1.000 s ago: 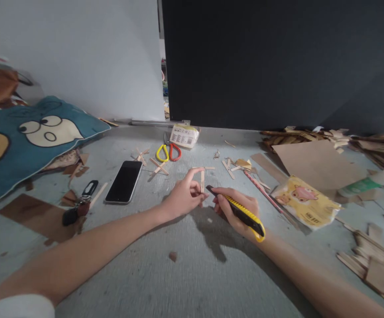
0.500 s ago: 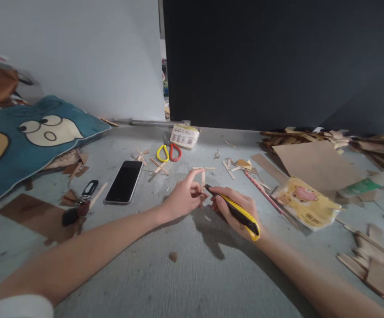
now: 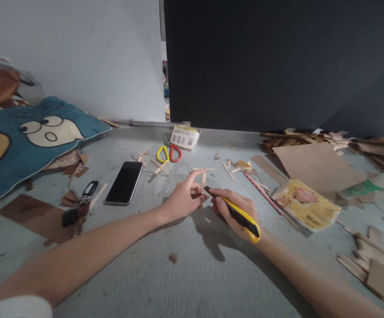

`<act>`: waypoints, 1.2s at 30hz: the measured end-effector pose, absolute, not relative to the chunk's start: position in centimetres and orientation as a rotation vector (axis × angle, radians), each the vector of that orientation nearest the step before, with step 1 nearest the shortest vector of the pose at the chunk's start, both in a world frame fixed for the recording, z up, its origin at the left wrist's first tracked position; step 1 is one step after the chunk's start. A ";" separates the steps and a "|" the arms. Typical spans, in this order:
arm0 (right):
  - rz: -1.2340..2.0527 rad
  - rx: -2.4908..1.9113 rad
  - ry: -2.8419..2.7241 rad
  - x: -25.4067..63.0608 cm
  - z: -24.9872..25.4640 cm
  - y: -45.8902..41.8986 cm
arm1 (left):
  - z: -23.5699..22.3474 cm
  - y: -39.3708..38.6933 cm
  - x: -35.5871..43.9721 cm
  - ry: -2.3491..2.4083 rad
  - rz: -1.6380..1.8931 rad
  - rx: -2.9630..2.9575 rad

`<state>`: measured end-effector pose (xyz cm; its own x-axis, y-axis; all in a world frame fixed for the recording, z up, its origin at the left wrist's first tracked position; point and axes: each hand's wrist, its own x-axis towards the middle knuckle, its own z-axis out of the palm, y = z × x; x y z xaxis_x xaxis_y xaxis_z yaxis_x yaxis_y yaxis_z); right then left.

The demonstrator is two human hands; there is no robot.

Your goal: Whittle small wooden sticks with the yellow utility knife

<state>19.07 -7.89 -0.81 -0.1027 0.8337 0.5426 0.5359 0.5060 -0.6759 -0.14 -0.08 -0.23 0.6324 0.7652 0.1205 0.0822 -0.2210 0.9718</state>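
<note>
My left hand pinches a small wooden stick upright on the grey floor, index finger stretched over its top. My right hand grips a yellow and black utility knife, its tip touching the stick just below my left fingertips. A second short stick lies flat just beyond. Both forearms reach in from the bottom of the head view.
A black phone and keys lie to the left, by a blue cartoon cushion. Yellow and red scissors, stick crosses and a packet sit beyond. Right: cardboard sheets, a yellow bag, stick piles.
The knife tip has moved slightly left, in against the stick. My left hand stays where it was, holding the stick.
</note>
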 end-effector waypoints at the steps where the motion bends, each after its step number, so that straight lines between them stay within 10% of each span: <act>1: 0.386 -1.158 -1.773 19.0 -0.8 -7.9 | -0.2 -0.1 -0.1 0.703 0.738 1.717; 36: 0.373 -1.147 -1.866 20.5 -1.0 -7.5 | -0.1 0.5 -0.3 0.980 0.704 1.947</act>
<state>20.48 -7.52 -1.03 -0.1781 0.8298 0.5288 0.5628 0.5267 -0.6370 -0.27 0.51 -0.08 0.5395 0.8345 0.1118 0.3719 -0.3553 0.8576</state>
